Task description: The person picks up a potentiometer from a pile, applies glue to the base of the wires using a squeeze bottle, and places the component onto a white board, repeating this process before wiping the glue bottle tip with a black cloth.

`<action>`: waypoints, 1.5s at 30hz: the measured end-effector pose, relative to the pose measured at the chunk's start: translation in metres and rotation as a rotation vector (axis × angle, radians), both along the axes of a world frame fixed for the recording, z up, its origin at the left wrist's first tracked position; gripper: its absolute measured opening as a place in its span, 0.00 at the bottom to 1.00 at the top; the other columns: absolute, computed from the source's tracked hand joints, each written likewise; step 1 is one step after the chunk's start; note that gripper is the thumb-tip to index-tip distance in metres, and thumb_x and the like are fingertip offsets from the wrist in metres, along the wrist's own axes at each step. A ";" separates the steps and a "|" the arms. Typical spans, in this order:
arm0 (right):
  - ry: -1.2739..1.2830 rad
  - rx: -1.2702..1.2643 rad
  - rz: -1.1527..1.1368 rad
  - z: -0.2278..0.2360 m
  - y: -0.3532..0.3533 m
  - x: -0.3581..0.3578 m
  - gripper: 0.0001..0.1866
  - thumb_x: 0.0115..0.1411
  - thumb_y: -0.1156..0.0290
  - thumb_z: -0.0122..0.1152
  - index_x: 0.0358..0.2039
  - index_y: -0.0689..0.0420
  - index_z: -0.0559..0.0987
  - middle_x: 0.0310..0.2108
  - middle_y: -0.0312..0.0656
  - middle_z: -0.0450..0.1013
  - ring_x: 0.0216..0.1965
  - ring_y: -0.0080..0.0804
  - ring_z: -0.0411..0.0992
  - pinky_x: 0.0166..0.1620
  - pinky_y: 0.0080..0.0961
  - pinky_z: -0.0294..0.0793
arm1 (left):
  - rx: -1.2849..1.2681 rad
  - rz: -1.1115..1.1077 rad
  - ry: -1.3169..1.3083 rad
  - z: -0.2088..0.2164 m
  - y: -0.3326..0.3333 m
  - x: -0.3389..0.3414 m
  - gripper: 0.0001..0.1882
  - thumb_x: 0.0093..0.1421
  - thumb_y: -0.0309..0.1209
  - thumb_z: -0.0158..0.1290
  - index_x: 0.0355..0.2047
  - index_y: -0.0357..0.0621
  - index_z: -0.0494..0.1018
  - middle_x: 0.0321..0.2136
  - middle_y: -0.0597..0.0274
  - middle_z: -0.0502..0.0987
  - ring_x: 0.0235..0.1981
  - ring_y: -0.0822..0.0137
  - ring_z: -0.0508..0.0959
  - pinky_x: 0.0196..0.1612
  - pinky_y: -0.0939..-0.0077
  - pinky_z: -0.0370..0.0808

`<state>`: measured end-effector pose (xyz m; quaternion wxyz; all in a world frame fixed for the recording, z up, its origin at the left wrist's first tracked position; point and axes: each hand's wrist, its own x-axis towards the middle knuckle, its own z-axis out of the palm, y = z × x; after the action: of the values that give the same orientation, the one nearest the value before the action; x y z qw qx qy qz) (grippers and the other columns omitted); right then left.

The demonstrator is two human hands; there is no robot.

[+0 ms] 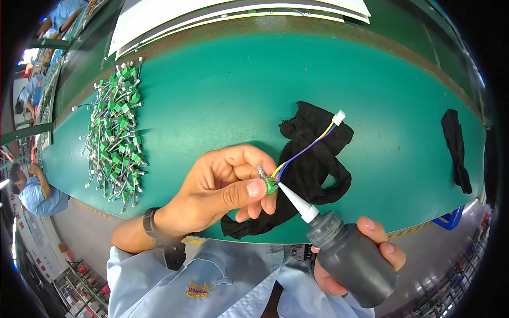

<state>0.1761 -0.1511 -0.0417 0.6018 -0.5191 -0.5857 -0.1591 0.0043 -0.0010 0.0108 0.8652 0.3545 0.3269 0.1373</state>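
Green connector (pixel 271 185) with its little wire tail is pinched in the left hand (pixel 222 188), thumb and forefinger fingers (pixel 249 189) clamped tight on it, just above the near edge of the green table (pixel 222 90). The wires (pixel 305 150) run off toward 1 o'clock and end in a white plug (pixel 338 117), so the long axis goes lower-left to upper-right, over a black cloth (pixel 313 159). Right hand (pixel 366 254) is wrapped shut around a dark grey bottle (pixel 352 259); its white nozzle (pixel 297 201) points to 10 o'clock, tip touching the connector. A pile of similar parts (pixel 114 132) sits out at 9 o'clock.
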 end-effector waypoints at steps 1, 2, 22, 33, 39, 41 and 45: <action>0.028 0.035 0.017 -0.001 0.002 -0.001 0.32 0.62 0.49 0.39 0.55 0.64 0.60 0.52 0.60 0.54 0.34 0.45 0.75 0.37 0.27 0.73 | -0.001 -0.003 -0.001 0.000 0.000 0.000 0.14 0.60 0.34 0.54 0.38 0.36 0.67 0.23 0.56 0.76 0.18 0.80 0.72 0.18 0.90 0.64; 0.031 0.035 0.015 -0.001 0.004 0.000 0.32 0.62 0.49 0.39 0.55 0.64 0.60 0.52 0.60 0.54 0.34 0.45 0.75 0.37 0.27 0.73 | 0.000 -0.005 0.001 0.000 0.000 0.000 0.14 0.60 0.34 0.54 0.38 0.36 0.67 0.23 0.56 0.76 0.18 0.80 0.72 0.18 0.90 0.64; 0.100 -0.086 -0.079 0.008 -0.007 0.002 0.35 0.61 0.49 0.42 0.55 0.69 0.54 0.55 0.56 0.52 0.42 0.50 0.70 0.42 0.34 0.70 | -0.061 0.006 -0.060 -0.005 0.000 -0.001 0.14 0.60 0.34 0.53 0.38 0.37 0.66 0.20 0.59 0.71 0.16 0.78 0.64 0.17 0.87 0.58; 0.158 -0.010 -0.058 0.004 -0.007 -0.001 0.34 0.62 0.49 0.42 0.55 0.68 0.55 0.56 0.54 0.54 0.42 0.48 0.71 0.42 0.33 0.71 | 0.324 0.092 0.010 0.000 0.000 0.000 0.07 0.62 0.23 0.50 0.40 0.36 0.66 0.32 0.53 0.78 0.28 0.73 0.78 0.26 0.82 0.74; 0.158 0.045 0.021 0.001 -0.006 0.000 0.33 0.63 0.49 0.39 0.57 0.65 0.55 0.57 0.53 0.53 0.45 0.48 0.70 0.43 0.34 0.72 | 1.038 0.095 0.159 -0.006 0.002 -0.008 0.10 0.58 0.20 0.53 0.38 0.32 0.66 0.31 0.46 0.77 0.28 0.66 0.80 0.29 0.81 0.76; 0.172 0.003 0.004 0.004 -0.008 0.000 0.33 0.63 0.49 0.38 0.57 0.64 0.56 0.57 0.53 0.54 0.46 0.49 0.69 0.44 0.35 0.72 | 1.290 0.007 0.163 -0.004 0.007 -0.010 0.11 0.56 0.17 0.55 0.38 0.31 0.67 0.32 0.45 0.77 0.29 0.65 0.80 0.29 0.81 0.76; 0.181 0.039 -0.013 0.002 -0.006 -0.003 0.33 0.63 0.49 0.38 0.57 0.65 0.56 0.57 0.53 0.54 0.46 0.50 0.69 0.44 0.36 0.72 | 1.298 0.028 0.177 -0.002 0.007 -0.013 0.10 0.55 0.17 0.56 0.36 0.30 0.68 0.33 0.47 0.77 0.28 0.64 0.81 0.28 0.81 0.77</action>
<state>0.1728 -0.1573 -0.0396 0.6612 -0.5236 -0.5221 -0.1267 -0.0087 0.0055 0.0092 0.4433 0.8105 0.2519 0.2882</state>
